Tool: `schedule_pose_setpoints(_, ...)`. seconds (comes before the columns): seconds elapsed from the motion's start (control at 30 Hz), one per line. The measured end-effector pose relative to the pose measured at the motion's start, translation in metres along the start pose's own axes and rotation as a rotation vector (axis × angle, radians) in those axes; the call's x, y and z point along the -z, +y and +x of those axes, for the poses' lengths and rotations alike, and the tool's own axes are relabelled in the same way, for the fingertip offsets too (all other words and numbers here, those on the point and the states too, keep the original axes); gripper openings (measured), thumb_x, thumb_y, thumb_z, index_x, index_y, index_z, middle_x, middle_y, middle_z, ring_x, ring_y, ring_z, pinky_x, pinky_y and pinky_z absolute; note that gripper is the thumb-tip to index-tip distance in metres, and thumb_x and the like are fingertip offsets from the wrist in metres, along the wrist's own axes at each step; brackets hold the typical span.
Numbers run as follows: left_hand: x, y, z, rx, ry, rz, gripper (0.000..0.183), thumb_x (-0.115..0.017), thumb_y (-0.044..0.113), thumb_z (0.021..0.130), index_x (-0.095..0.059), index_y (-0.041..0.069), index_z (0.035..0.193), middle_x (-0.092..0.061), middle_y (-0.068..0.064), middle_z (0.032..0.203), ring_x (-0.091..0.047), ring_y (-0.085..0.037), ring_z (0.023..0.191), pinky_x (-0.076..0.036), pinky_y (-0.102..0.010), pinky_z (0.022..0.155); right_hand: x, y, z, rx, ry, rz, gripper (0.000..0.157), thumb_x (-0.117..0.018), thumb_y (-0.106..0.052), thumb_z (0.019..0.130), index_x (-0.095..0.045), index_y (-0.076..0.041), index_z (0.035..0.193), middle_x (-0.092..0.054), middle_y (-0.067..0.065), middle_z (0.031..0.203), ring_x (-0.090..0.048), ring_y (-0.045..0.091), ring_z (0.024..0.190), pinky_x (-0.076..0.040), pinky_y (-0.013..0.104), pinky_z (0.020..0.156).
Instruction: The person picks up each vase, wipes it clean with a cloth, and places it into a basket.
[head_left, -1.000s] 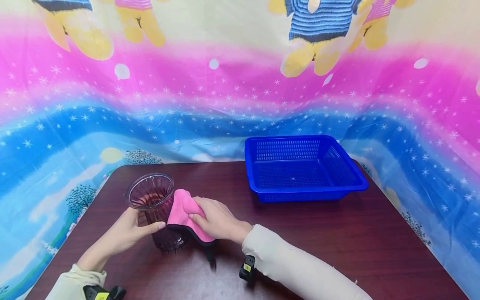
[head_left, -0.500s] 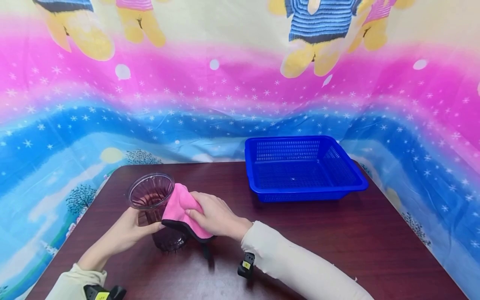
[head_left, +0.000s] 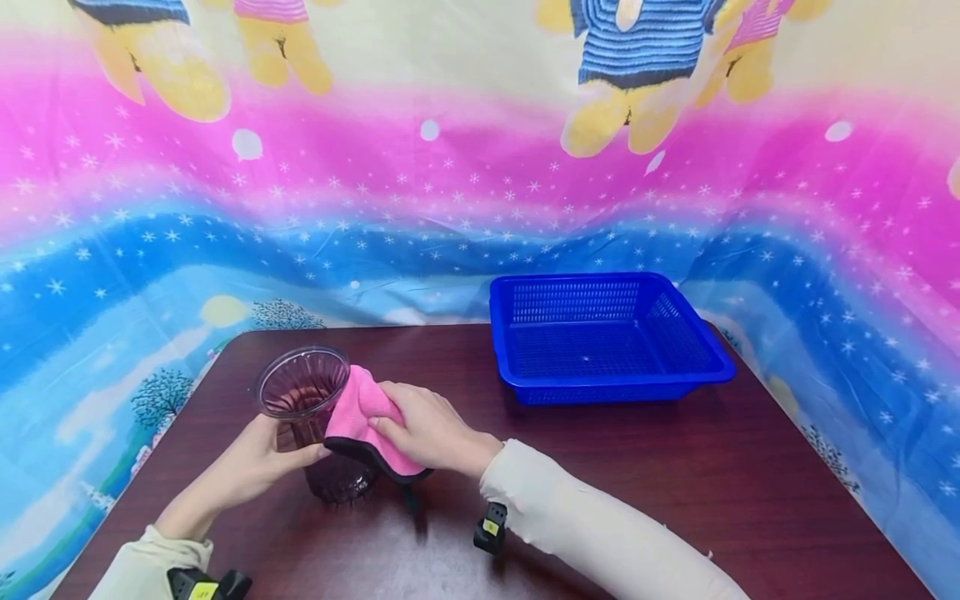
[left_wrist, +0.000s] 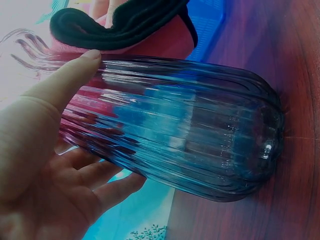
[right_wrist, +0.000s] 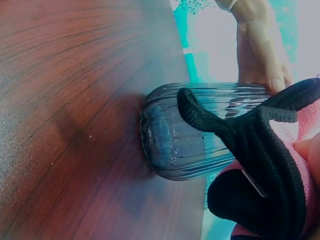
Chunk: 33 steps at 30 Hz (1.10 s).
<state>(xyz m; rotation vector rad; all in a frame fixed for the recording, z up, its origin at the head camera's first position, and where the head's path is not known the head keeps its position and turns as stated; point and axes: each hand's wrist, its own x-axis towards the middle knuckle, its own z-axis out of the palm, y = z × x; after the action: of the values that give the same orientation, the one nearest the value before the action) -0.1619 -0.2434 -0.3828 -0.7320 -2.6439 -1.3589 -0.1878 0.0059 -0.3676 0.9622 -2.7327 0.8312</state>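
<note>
Nearest: pale left sleeve (head_left: 150, 567) and right sleeve (head_left: 592, 525), each with a small black wrist unit (head_left: 491, 528), yellow label on it. Left hand (head_left: 243, 467) grips the ribbed glass vase (head_left: 303, 429) below its flared rim, thumb on one side, fingers round the other. Vase is mouth up, base on the dark wood-grain table (head_left: 675, 467), left of middle; can't judge any slight lean. Right hand (head_left: 438, 429) pinches a pink cloth (head_left: 365, 421), bunched up, black edging, a dark strip dangling below. Cloth sits at the vase's right side by the rim, next to the left thumb; can't tell how much of it touches glass. Farther back right: blue perforated basket (head_left: 615, 382), on the table, well apart from the vase. Behind it all: printed backdrop (head_left: 450, 183), pink and blue bands, snowflakes, figures in striped tops.
</note>
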Motion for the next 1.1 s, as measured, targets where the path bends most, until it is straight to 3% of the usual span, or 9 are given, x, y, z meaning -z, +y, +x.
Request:
schedule_pose_setpoints(0.17,0.000,-0.001,0.000,0.002,0.001,0.004,0.065,-0.075,0.012,0.083,-0.041,0.008,0.137,-0.058,-0.016,0.127,-0.054,0.014,0.108,-0.052,-0.014,0.088,-0.002,0.000,0.001,-0.003,-0.007,-0.018,0.028,-0.059,-0.035,0.094,-0.060,-0.021,0.118,-0.069,-0.006,0.104,-0.064,0.008,0.090,-0.053,0.023,0.075)
schedule_pose_setpoints(0.43,-0.001,0.000,0.000,0.043,-0.011,-0.016,0.064,-0.074,0.013,0.084,-0.040,0.005,0.138,-0.057,-0.018,0.129,-0.054,0.014,0.107,-0.053,-0.015,0.087,-0.005,0.002,0.000,-0.019,-0.037,-0.018,0.017,-0.061,-0.035,0.093,-0.060,-0.022,0.103,-0.061,-0.008,0.084,-0.056,0.007,0.078,-0.046,0.019,0.065)
schedule_pose_setpoints(0.67,-0.002,0.000,-0.001,0.023,0.007,-0.013,0.064,-0.074,0.012,0.084,-0.040,0.006,0.138,-0.058,-0.017,0.127,-0.055,0.013,0.107,-0.053,-0.014,0.086,-0.009,0.005,-0.005,-0.032,-0.055,-0.047,0.018,-0.061,-0.036,0.093,-0.060,-0.021,0.104,-0.061,-0.007,0.085,-0.057,0.008,0.078,-0.046,0.020,0.066)
schedule_pose_setpoints(0.9,-0.002,0.001,-0.001,0.007,0.028,0.000,0.064,-0.075,0.012,0.083,-0.041,0.007,0.138,-0.059,-0.015,0.126,-0.054,0.014,0.108,-0.051,-0.013,0.088,-0.016,0.010,-0.009,-0.028,-0.067,-0.068,0.017,-0.061,-0.036,0.093,-0.054,-0.021,0.090,-0.054,-0.007,0.075,-0.053,0.008,0.072,-0.041,0.018,0.060)
schedule_pose_setpoints(1.1,-0.002,0.001,-0.002,0.009,0.039,0.013,0.066,-0.076,0.012,0.083,-0.041,0.009,0.138,-0.058,-0.010,0.126,-0.054,0.014,0.108,-0.051,-0.012,0.090,-0.020,0.013,-0.011,-0.029,-0.076,-0.077,0.018,-0.061,-0.036,0.093,-0.053,-0.020,0.088,-0.053,-0.007,0.074,-0.052,0.007,0.070,-0.040,0.019,0.058)
